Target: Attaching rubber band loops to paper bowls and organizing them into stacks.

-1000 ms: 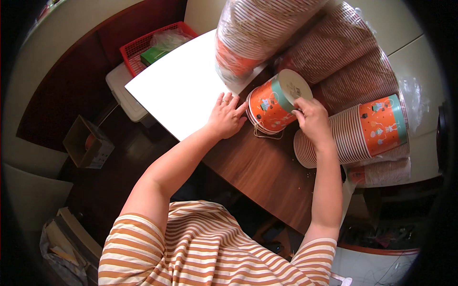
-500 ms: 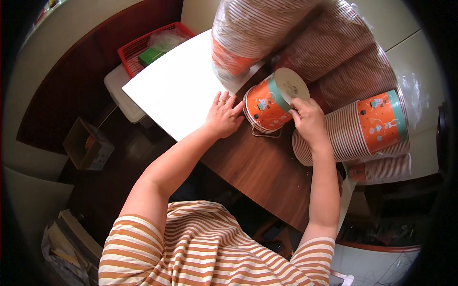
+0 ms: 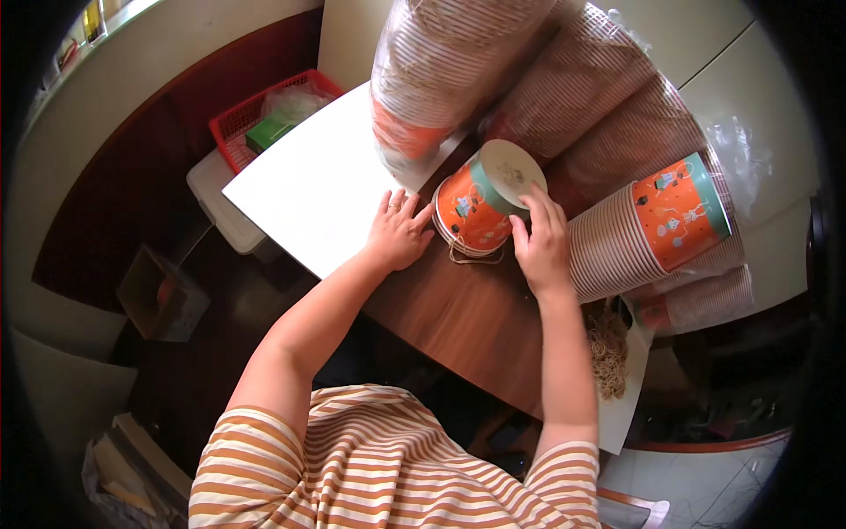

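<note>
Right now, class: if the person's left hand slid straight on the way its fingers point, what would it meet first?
The left hand lies flat on the table, fingers pointing up and slightly right. It would probably first meet the plastic-wrapped sleeve of stacked orange paper cups, passing just left of the short orange cup stack; depth is unclear.

orange-and-white striped short-sleeved shirt
</note>
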The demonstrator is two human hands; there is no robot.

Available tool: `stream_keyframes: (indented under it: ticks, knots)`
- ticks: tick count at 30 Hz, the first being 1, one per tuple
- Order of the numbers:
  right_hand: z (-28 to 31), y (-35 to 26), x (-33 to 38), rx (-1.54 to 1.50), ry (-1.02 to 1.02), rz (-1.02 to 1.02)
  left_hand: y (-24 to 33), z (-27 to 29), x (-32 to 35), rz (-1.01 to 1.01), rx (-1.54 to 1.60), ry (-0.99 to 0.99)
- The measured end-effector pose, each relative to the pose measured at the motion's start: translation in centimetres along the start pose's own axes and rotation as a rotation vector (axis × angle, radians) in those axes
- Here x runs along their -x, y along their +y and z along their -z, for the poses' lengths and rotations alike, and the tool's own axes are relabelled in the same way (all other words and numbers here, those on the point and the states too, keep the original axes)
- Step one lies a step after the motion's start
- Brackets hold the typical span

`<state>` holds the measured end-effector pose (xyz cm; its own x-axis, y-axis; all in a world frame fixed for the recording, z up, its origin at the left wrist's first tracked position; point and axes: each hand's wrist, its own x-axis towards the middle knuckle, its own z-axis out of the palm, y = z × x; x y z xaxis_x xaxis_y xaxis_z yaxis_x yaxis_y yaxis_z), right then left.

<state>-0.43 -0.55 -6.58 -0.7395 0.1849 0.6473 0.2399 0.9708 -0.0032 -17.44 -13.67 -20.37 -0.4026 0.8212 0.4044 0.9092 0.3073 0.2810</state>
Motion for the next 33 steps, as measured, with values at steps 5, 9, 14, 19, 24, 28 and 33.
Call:
stream_keyframes:
  ticks: [5, 9, 14, 19, 24, 28, 33]
  knots:
    - [-1.5, -3.1, 5.6, -0.092, 0.242, -0.167, 0.3, 0.1, 0.0, -0.015, -0.005, 0.019]
    - [-5.5, -3.2, 10.1, -0.216, -0.002, -0.309, 0.5, 0.1, 0.0, -0.013, 0.014, 0.043]
    - [-7.5, -2.1, 10.7, -0.207, -0.117, -0.283, 0.3, -0.3, 0.2, -0.007, 0.014, 0.077]
    - [-7.4, -2.0, 10.8, -0.083, -0.178, -0.246, 0.3, -0.1, 0.2, -0.007, 0.038, 0.031]
    - [-7.1, -1.2, 11.1, 0.047, -0.182, -0.269, 0.2, 0.0, 0.2, 0.005, 0.022, 0.023]
    - [-6.6, -0.3, 11.3, 0.035, -0.105, -0.319, 0.4, -0.1, 0.0, 0.009, 0.028, 0.027]
    - [-4.4, -0.4, 9.2, -0.126, 0.086, -0.412, 0.4, 0.0, 0.1, -0.007, 0.031, 0.037]
